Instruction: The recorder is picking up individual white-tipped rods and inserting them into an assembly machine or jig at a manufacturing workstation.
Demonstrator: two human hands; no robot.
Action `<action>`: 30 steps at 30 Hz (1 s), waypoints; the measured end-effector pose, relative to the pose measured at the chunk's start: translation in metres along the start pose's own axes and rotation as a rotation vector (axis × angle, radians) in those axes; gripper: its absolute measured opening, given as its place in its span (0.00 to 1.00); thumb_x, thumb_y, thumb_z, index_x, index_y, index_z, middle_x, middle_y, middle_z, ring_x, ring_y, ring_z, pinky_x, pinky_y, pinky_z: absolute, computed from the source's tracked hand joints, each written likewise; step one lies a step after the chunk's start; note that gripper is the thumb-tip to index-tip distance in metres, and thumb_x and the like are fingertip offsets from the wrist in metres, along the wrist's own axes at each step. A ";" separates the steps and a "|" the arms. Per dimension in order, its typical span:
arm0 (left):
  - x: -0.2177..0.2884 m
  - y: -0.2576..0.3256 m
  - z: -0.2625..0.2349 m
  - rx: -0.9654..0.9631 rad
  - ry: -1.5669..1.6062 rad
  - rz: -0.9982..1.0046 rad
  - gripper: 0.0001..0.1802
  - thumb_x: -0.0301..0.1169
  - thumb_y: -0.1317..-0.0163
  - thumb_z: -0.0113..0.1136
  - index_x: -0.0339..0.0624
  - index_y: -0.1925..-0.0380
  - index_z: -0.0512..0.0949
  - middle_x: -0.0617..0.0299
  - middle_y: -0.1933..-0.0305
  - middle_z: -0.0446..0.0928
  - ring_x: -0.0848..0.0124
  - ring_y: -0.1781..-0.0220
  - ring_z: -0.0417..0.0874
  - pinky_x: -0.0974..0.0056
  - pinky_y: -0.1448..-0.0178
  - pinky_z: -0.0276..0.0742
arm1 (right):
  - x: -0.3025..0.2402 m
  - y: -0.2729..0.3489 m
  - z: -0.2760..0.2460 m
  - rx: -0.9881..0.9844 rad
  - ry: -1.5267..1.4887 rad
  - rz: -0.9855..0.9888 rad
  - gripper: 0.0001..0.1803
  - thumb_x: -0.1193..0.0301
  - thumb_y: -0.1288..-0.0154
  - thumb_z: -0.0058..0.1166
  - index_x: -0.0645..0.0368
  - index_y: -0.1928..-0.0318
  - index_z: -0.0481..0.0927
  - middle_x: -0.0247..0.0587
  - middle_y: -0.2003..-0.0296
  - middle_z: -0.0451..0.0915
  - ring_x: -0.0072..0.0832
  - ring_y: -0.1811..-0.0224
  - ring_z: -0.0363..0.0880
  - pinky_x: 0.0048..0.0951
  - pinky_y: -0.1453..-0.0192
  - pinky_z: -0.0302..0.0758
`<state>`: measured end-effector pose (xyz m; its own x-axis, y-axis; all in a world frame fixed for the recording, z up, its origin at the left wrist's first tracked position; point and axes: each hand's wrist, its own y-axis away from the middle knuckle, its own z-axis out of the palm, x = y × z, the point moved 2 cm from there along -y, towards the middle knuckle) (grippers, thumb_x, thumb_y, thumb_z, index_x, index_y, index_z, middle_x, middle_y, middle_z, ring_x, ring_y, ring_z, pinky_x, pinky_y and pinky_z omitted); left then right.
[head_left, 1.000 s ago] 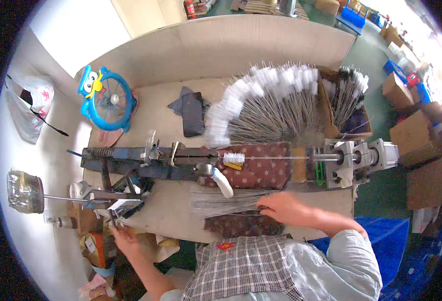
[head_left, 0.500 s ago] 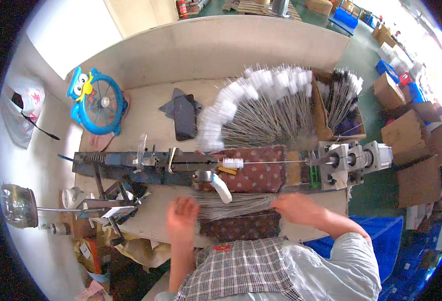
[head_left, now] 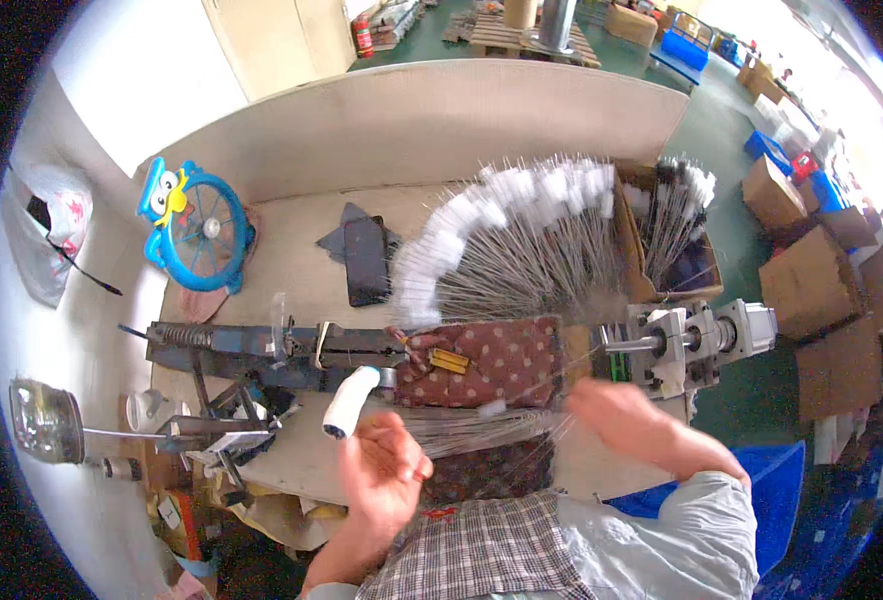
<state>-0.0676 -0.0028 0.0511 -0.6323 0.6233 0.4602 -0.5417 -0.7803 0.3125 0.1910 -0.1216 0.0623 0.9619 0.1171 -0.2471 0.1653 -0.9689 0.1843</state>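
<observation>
Inside the cardboard box [head_left: 635, 262], wire-stemmed brushes [head_left: 669, 226] lean together.

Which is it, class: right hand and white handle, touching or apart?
Apart: the head view shows thin wires between the right hand and white handle.

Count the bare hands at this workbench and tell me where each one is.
2: the left hand, just below the white handle, and the right hand, near the right end of the thin wires.
</observation>
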 end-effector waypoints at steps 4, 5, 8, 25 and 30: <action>-0.009 -0.003 0.021 -0.094 -0.375 -0.319 0.22 0.43 0.31 0.41 0.34 0.67 0.75 0.55 0.77 0.77 0.69 0.82 0.74 0.66 0.74 0.74 | 0.036 0.026 -0.082 0.368 0.091 0.323 0.10 0.80 0.50 0.50 0.60 0.64 0.77 0.44 0.70 0.75 0.41 0.65 0.76 0.36 0.62 0.74; -0.011 -0.007 0.029 -0.219 -0.479 -0.338 0.19 0.39 0.32 0.43 0.33 0.68 0.76 0.54 0.75 0.77 0.70 0.80 0.76 0.67 0.74 0.74 | 0.045 0.032 -0.096 0.578 0.085 0.279 0.10 0.81 0.48 0.50 0.62 0.63 0.77 0.44 0.69 0.76 0.40 0.68 0.76 0.35 0.63 0.73; -0.036 -0.031 0.059 -0.494 -0.878 -0.184 0.12 0.32 0.36 0.50 0.32 0.66 0.76 0.54 0.71 0.79 0.72 0.77 0.79 0.69 0.72 0.74 | 0.053 0.029 -0.105 0.677 -0.195 0.480 0.08 0.81 0.49 0.51 0.64 0.66 0.78 0.45 0.68 0.78 0.38 0.66 0.77 0.34 0.63 0.73; -0.075 -0.120 0.059 -0.622 -2.054 1.056 0.15 0.30 0.46 0.59 0.41 0.57 0.77 0.56 0.61 0.77 0.65 0.63 0.79 0.63 0.59 0.76 | 0.037 -0.035 -0.063 0.329 -0.362 -0.027 0.07 0.62 0.47 0.56 0.49 0.73 0.82 0.38 0.74 0.80 0.38 0.70 0.77 0.38 0.64 0.74; -0.049 -0.058 0.018 -0.328 -1.645 0.514 0.16 0.30 0.43 0.58 0.40 0.54 0.76 0.59 0.57 0.78 0.68 0.64 0.79 0.67 0.58 0.75 | 0.026 -0.079 -0.060 0.520 -0.301 -0.190 0.06 0.63 0.51 0.57 0.49 0.74 0.81 0.31 0.75 0.79 0.33 0.68 0.76 0.34 0.65 0.75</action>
<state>0.0046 0.0111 0.0258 0.2958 -0.5187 0.8022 -0.6951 -0.6929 -0.1917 0.2160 -0.0286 0.0987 0.8101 0.3044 -0.5011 0.1270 -0.9254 -0.3570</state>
